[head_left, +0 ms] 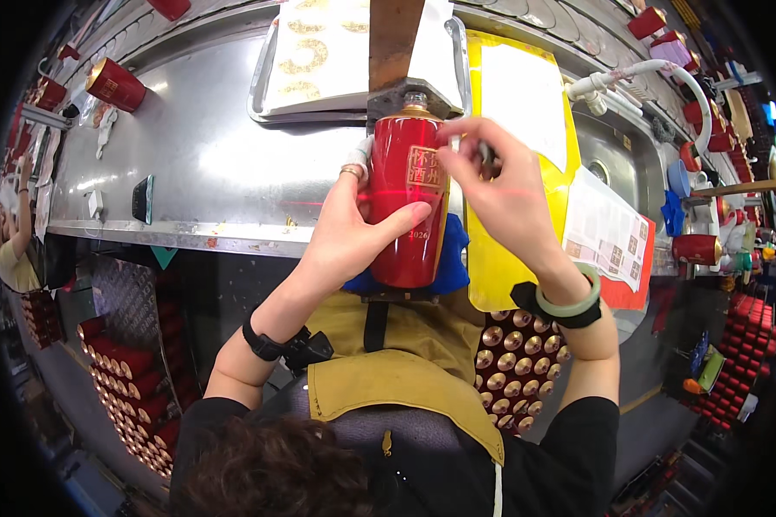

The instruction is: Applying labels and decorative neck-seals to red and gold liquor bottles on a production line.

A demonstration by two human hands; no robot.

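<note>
A glossy red bottle (405,233) with a gold square emblem and a glass neck lies on a blue cloth (453,258), its neck against a dark metal holder (431,99). My left hand (353,211) grips its left side, thumb across the lower front, with white wrapping on a fingertip. At the bottle's upper right edge, beside the emblem, is my right hand (500,181). Its thumb and fingers are pinched together, and a small dark thing shows among the curled fingers, too blurred to name. A thin red light line crosses the bottle.
A metal tray (256,99) holding sheets with gold emblems is beyond the bottle. On the right are a yellow board (491,258), printed sheets (608,228) and a sink (608,151). Another red bottle (116,84) stands far left. Several red bottles (517,366) fill the space below.
</note>
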